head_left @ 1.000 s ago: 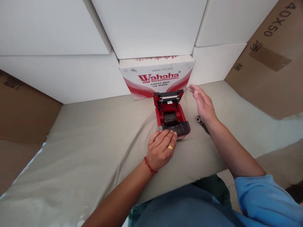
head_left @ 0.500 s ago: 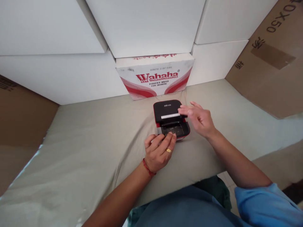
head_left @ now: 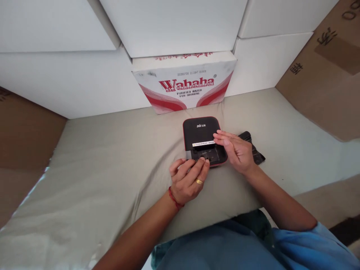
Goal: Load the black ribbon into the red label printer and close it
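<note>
Loosely bent, the fingers of our left hand (head_left: 184,183) rest on the near edge of the small machine (head_left: 202,137); the thumb is hidden, so we cannot tell whether it pinches. Our right hand (head_left: 239,152) is open, fingers nearly straight and together, tips at the right near part of the black lid (head_left: 198,133). The machine sits flat on the cloth (head_left: 112,150), just on the near side of the printed box (head_left: 188,90). The lid lies down; whether it is latched we cannot confirm. We judge that pressure should be straight down and even across the lid, the left hand steadying without pushing sideways. Fingertips are best kept out of the dark gap beside the white label (head_left: 203,144). A black crumpled item (head_left: 254,148) lies on the right.
</note>
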### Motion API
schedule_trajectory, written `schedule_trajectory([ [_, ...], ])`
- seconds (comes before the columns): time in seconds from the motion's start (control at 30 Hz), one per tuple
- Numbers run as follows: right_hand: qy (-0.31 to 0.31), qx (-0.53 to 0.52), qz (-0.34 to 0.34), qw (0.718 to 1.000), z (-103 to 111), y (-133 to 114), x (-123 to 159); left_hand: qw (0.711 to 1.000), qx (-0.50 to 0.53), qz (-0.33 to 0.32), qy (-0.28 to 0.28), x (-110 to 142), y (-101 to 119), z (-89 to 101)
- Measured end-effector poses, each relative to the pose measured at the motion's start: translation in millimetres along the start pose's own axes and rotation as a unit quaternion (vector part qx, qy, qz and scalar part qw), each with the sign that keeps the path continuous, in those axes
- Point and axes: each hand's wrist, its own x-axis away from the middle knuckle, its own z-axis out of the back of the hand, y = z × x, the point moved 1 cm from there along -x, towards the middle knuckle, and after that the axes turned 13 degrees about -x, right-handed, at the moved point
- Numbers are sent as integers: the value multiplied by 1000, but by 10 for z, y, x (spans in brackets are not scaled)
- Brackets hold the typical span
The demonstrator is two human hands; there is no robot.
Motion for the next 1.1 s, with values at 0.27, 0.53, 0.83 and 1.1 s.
schedule_trajectory([
  [0.27,17,13,-9,1000,-48,-5,0,999,43,-4,-12,47,-22,-51],
  [0.53,14,29,-15,999,-60,-10,-23,999,29,19,-28,102,-22,-115],
  [0.83,-7,57,-19,998,-46,-22,-29,996,16,26,-84,27,-85,-152],
  [1.1,-7,51,-11,999,-36,-24,-37,993,66,71,-70,-71,-216,-162],
])
